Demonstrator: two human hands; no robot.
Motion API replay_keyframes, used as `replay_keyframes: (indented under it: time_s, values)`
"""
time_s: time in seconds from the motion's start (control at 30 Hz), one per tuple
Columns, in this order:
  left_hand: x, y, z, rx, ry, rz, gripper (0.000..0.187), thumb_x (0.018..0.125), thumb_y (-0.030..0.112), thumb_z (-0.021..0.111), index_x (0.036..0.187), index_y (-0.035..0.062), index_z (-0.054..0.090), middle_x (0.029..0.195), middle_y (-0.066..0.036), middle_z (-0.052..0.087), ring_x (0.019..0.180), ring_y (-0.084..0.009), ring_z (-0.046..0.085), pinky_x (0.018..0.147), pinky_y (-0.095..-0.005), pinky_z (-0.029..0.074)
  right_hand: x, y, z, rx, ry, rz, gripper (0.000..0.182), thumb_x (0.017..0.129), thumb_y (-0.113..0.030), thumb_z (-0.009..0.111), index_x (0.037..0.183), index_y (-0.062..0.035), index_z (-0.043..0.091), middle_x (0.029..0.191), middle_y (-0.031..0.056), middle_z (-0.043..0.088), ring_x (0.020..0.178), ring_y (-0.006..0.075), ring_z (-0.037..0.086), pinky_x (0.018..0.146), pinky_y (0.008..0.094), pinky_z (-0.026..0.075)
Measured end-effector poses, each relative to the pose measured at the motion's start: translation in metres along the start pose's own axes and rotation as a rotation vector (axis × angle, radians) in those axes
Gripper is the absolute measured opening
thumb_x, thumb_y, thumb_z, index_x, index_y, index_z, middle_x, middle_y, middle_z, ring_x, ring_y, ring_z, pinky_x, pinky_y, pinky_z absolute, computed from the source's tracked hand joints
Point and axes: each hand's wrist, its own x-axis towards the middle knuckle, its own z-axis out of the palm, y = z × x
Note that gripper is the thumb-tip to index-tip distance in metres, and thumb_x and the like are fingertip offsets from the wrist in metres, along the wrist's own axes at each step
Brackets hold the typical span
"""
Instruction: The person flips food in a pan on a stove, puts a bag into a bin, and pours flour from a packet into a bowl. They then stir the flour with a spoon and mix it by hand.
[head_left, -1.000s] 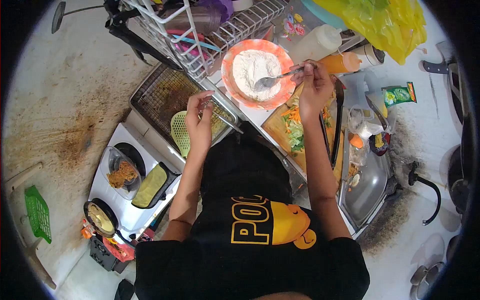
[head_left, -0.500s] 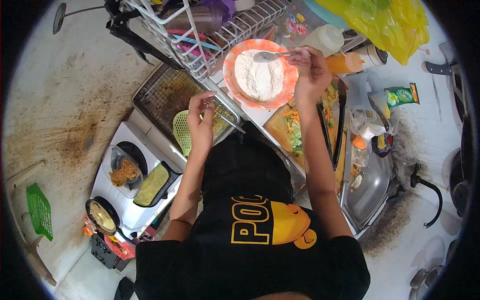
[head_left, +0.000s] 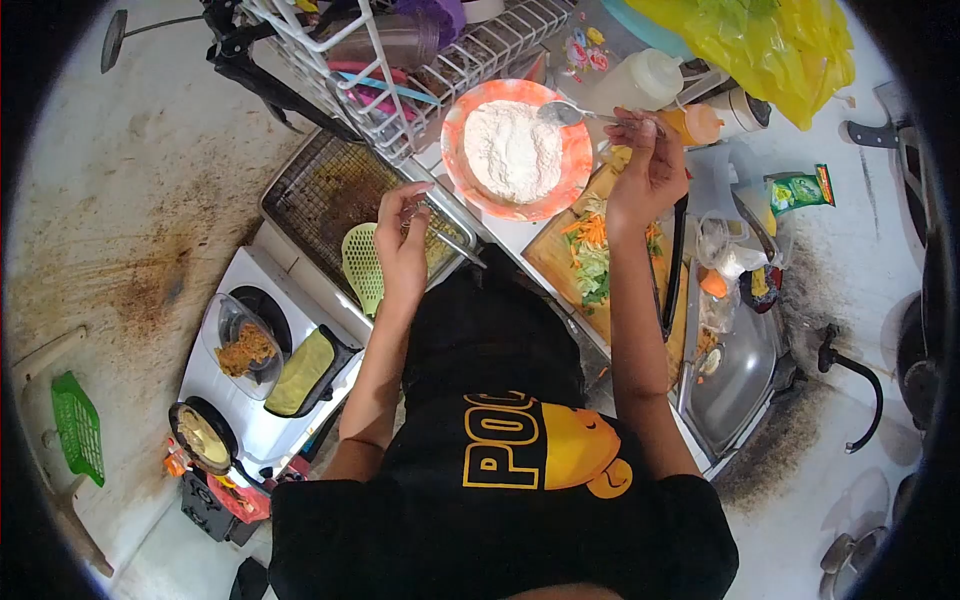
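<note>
Powder (head_left: 515, 150), white and loosely heaped with a ridged, uneven top, lies in a round orange-and-white bowl (head_left: 578, 168). The bowl stands upright on the white counter (head_left: 515, 232), just beside a white wire rack (head_left: 400, 90). A metal spoon (head_left: 562, 114) is held with its head over the bowl's rim, on the side toward the right hand; how much it carries is too small to tell.

Near the bowl a wooden board (head_left: 545, 255) bears shredded vegetables (head_left: 592, 262), with black tongs (head_left: 668, 300) lying across it. A pale squeeze bottle (head_left: 650, 80) and an orange one (head_left: 698, 124) stand behind, below a yellow plastic bag (head_left: 760, 50). To the right is a metal sink (head_left: 735, 390); to the left, a tray with a wire grid (head_left: 325, 195) and a green slotted ladle (head_left: 360, 265). Farther left, a clear container of brown food (head_left: 247, 350) rests on a white cooktop (head_left: 310, 305). The pale walls show brown and black stains.

The person's right hand (head_left: 648, 190) is raised at the board's far end, thumb and fingers pinching the spoon's handle. The left hand (head_left: 402, 245) hangs over the tray beside the ladle, fingers bent toward the thumb; whether it grips anything cannot be told.
</note>
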Motion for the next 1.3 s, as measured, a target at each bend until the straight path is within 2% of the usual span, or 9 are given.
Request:
replay_keyframes:
  time_s: [0.23, 0.3, 0.4, 0.73, 0.83, 1.03, 1.17, 1.23, 1.3]
  values:
    - [-0.001, -0.001, 0.000, -0.027, 0.008, -0.014, 0.026, 0.093, 0.005, 0.048, 0.116, 0.0021, 0.059, 0.116, -0.006, 0.060, 0.112, -0.0163, 0.054, 0.093, -0.0297, 0.040, -0.005, 0.002, 0.001, 0.027, 0.000, 0.017, 0.019, 0.100, -0.010, 0.052, 0.105, 0.0060, 0.059, 0.095, 0.0188, 0.069, 0.078, 0.0176, 0.067, 0.073, 0.0286, 0.054]
    - [0.000, -0.001, 0.001, -0.053, 0.040, -0.010, 0.029, 0.088, -0.003, 0.051, 0.115, 0.0006, 0.061, 0.111, -0.008, 0.058, 0.104, -0.0179, 0.057, 0.091, -0.0304, 0.044, -0.006, 0.003, 0.005, 0.052, -0.024, 0.050, 0.019, 0.100, -0.011, 0.051, 0.106, 0.0058, 0.058, 0.097, 0.0190, 0.068, 0.080, 0.0192, 0.068, 0.075, 0.0297, 0.055]
    - [0.000, -0.002, 0.001, -0.053, 0.042, 0.006, 0.029, 0.088, -0.003, 0.051, 0.115, 0.0003, 0.061, 0.110, -0.008, 0.058, 0.104, -0.0180, 0.057, 0.091, -0.0305, 0.044, -0.010, 0.006, 0.009, 0.087, -0.063, 0.071, 0.018, 0.100, -0.010, 0.050, 0.106, 0.0053, 0.057, 0.100, 0.0189, 0.067, 0.084, 0.0205, 0.068, 0.079, 0.0319, 0.055]
    - [0.000, -0.001, -0.002, -0.019, 0.040, 0.008, 0.028, 0.088, -0.003, 0.050, 0.114, 0.0001, 0.062, 0.108, -0.008, 0.058, 0.104, -0.0178, 0.057, 0.091, -0.0302, 0.043, -0.030, 0.011, 0.004, 0.151, -0.234, 0.113, 0.014, 0.100, -0.007, 0.047, 0.104, 0.0047, 0.054, 0.098, 0.0165, 0.066, 0.087, 0.0193, 0.065, 0.084, 0.0336, 0.053]
    - [0.002, 0.000, -0.001, -0.022, 0.048, 0.009, 0.029, 0.088, -0.003, 0.049, 0.114, 0.0000, 0.061, 0.110, -0.008, 0.058, 0.105, -0.0179, 0.056, 0.091, -0.0302, 0.043, -0.037, 0.002, -0.011, 0.053, -0.277, 0.106, 0.013, 0.100, -0.006, 0.046, 0.102, 0.0040, 0.055, 0.096, 0.0156, 0.066, 0.087, 0.0183, 0.065, 0.083, 0.0322, 0.052]
    - [0.000, 0.002, 0.006, -0.054, 0.043, -0.009, 0.029, 0.088, -0.003, 0.049, 0.116, -0.0004, 0.060, 0.112, -0.009, 0.058, 0.107, -0.0181, 0.056, 0.092, -0.0297, 0.043, -0.038, -0.007, -0.044, 0.045, -0.209, 0.110, 0.014, 0.101, -0.011, 0.049, 0.099, 0.0023, 0.055, 0.096, 0.0151, 0.066, 0.083, 0.0173, 0.063, 0.078, 0.0296, 0.050]
    - [-0.001, 0.004, 0.010, -0.062, 0.021, -0.008, 0.030, 0.087, -0.004, 0.048, 0.115, -0.0010, 0.060, 0.112, -0.009, 0.059, 0.106, -0.0184, 0.057, 0.092, -0.0300, 0.043, -0.030, -0.012, -0.054, -0.028, -0.076, 0.091, 0.021, 0.101, -0.019, 0.050, 0.101, 0.0018, 0.056, 0.096, 0.0185, 0.067, 0.081, 0.0219, 0.066, 0.076, 0.0327, 0.053]
    - [-0.001, 0.004, 0.012, -0.065, 0.009, -0.011, 0.031, 0.087, -0.005, 0.048, 0.115, -0.0011, 0.060, 0.112, -0.009, 0.059, 0.106, -0.0186, 0.057, 0.092, -0.0300, 0.043, -0.024, -0.013, -0.053, 0.009, -0.001, 0.091, 0.019, 0.101, -0.015, 0.051, 0.103, 0.0024, 0.057, 0.094, 0.0149, 0.067, 0.083, 0.0176, 0.064, 0.076, 0.0304, 0.052]
    - [0.000, 0.004, 0.013, -0.083, 0.022, -0.009, 0.031, 0.087, -0.005, 0.047, 0.115, -0.0011, 0.060, 0.112, -0.010, 0.059, 0.106, -0.0191, 0.057, 0.092, -0.0301, 0.043, -0.020, -0.017, -0.045, -0.012, 0.010, 0.100, 0.020, 0.101, -0.015, 0.051, 0.104, 0.0030, 0.059, 0.096, 0.0148, 0.068, 0.084, 0.0175, 0.065, 0.078, 0.0304, 0.052]
